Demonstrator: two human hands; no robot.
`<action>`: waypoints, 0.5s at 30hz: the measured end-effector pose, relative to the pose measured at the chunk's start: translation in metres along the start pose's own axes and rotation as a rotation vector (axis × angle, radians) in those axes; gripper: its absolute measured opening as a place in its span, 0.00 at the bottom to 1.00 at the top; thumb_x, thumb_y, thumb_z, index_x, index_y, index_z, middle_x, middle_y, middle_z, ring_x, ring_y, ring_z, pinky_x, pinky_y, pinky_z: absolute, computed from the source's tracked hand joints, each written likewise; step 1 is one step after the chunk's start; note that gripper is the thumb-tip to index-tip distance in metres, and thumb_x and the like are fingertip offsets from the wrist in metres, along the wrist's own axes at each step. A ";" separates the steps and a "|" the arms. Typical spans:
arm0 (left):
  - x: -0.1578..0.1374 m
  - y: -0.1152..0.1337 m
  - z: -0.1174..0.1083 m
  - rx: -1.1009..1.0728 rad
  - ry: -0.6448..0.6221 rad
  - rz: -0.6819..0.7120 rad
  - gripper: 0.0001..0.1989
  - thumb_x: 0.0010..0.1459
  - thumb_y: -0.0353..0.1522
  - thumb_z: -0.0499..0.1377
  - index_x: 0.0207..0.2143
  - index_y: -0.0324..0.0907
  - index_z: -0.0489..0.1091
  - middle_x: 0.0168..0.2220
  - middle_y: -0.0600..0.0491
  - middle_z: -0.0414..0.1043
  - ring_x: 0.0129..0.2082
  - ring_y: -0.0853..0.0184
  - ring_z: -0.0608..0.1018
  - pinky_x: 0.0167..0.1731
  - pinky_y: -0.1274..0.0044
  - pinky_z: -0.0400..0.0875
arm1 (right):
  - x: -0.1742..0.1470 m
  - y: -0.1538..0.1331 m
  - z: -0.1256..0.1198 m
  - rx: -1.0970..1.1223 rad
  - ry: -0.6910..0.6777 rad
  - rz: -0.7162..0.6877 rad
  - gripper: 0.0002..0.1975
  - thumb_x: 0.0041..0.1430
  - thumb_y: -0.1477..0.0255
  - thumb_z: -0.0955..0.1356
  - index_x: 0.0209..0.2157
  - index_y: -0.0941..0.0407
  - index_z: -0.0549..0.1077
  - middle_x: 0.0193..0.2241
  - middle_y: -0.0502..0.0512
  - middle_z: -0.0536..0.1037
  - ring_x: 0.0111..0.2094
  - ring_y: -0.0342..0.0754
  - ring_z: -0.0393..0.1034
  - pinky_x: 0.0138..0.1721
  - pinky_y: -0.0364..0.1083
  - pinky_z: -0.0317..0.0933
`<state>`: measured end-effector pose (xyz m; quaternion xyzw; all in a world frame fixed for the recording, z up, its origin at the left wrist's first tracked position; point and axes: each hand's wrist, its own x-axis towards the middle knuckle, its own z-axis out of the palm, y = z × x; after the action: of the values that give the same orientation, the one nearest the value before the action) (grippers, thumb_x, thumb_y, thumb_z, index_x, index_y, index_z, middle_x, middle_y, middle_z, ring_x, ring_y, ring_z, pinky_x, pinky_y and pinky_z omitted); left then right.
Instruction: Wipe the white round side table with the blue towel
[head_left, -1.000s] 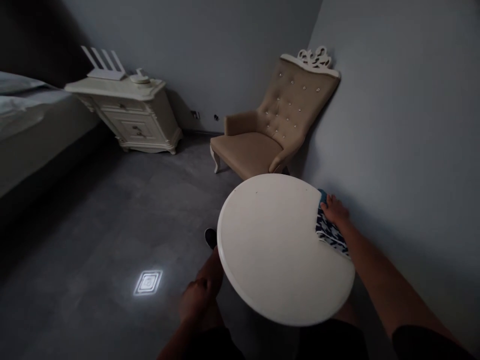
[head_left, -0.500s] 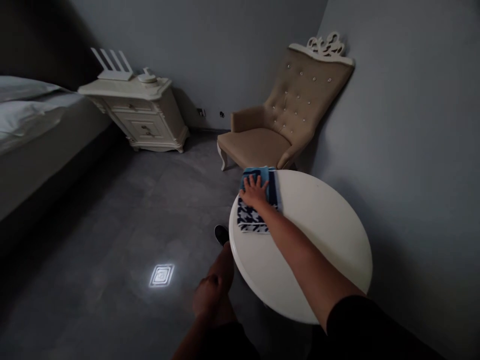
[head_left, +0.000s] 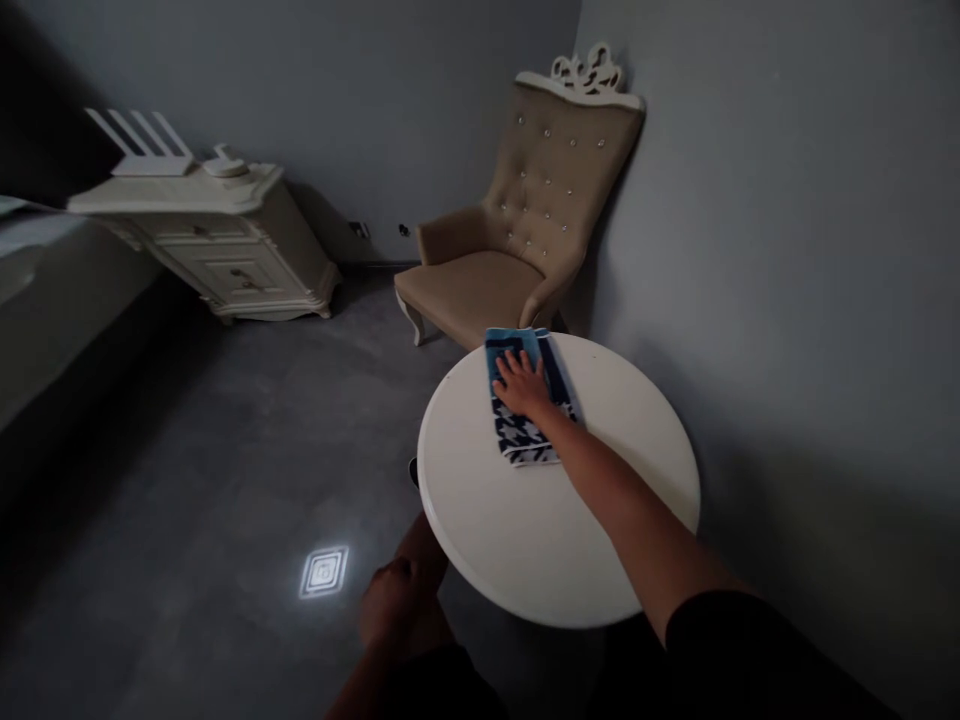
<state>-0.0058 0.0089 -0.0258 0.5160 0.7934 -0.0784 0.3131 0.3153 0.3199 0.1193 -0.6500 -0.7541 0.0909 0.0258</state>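
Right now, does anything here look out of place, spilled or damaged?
No spill or damage stands out. The glowing nested-square pattern on the grey floor, left of the round white table, looks odd: far brighter than its surroundings, perhaps a reflected lamp.

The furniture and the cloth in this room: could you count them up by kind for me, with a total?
Round table: 1
Cloth: 1, under the spread fingers of the right hand
Armchair: 1
Bedside cabinet: 1
Bed: 1, only partly in view
Total: 5
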 end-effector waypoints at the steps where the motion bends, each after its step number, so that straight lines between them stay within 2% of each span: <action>1: 0.000 0.002 -0.001 0.008 -0.015 0.007 0.33 0.78 0.47 0.44 0.56 0.40 0.85 0.56 0.35 0.86 0.55 0.44 0.87 0.49 0.62 0.79 | -0.008 0.029 -0.007 -0.014 -0.005 0.046 0.37 0.80 0.52 0.57 0.83 0.47 0.54 0.85 0.47 0.45 0.85 0.64 0.34 0.82 0.70 0.29; 4: 0.000 0.004 -0.002 0.020 -0.031 0.033 0.33 0.78 0.46 0.44 0.58 0.38 0.84 0.58 0.33 0.84 0.57 0.42 0.86 0.51 0.62 0.79 | -0.041 0.119 -0.027 -0.048 -0.014 0.187 0.37 0.81 0.56 0.56 0.84 0.52 0.54 0.85 0.58 0.45 0.84 0.69 0.36 0.80 0.77 0.32; 7: 0.000 0.005 0.000 -0.003 -0.038 0.043 0.35 0.78 0.48 0.43 0.58 0.38 0.84 0.58 0.31 0.84 0.58 0.41 0.85 0.51 0.61 0.79 | -0.084 0.201 -0.037 -0.123 -0.028 0.314 0.37 0.82 0.55 0.54 0.84 0.51 0.52 0.85 0.58 0.44 0.84 0.69 0.36 0.79 0.78 0.37; 9: -0.001 0.006 0.002 -0.010 -0.034 0.045 0.36 0.78 0.48 0.42 0.59 0.37 0.84 0.58 0.31 0.84 0.57 0.42 0.85 0.52 0.60 0.78 | -0.111 0.241 -0.038 -0.173 -0.017 0.383 0.36 0.82 0.56 0.53 0.84 0.52 0.52 0.85 0.62 0.46 0.83 0.68 0.41 0.78 0.76 0.44; 12: -0.004 0.007 0.003 0.002 -0.011 0.074 0.36 0.78 0.48 0.43 0.59 0.36 0.84 0.58 0.31 0.84 0.57 0.43 0.85 0.53 0.61 0.78 | -0.141 0.271 -0.032 -0.212 0.001 0.430 0.36 0.82 0.58 0.52 0.83 0.54 0.53 0.84 0.66 0.49 0.81 0.66 0.48 0.76 0.73 0.53; 15: -0.006 0.008 0.002 0.004 -0.011 0.088 0.36 0.78 0.48 0.43 0.58 0.35 0.84 0.57 0.30 0.84 0.57 0.43 0.86 0.54 0.61 0.78 | -0.150 0.262 -0.024 -0.232 0.003 0.448 0.36 0.81 0.58 0.52 0.84 0.54 0.53 0.84 0.66 0.47 0.82 0.69 0.46 0.76 0.76 0.52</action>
<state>0.0040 0.0066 -0.0225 0.5507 0.7681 -0.0689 0.3194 0.5978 0.2110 0.1103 -0.7997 -0.5964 0.0064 -0.0688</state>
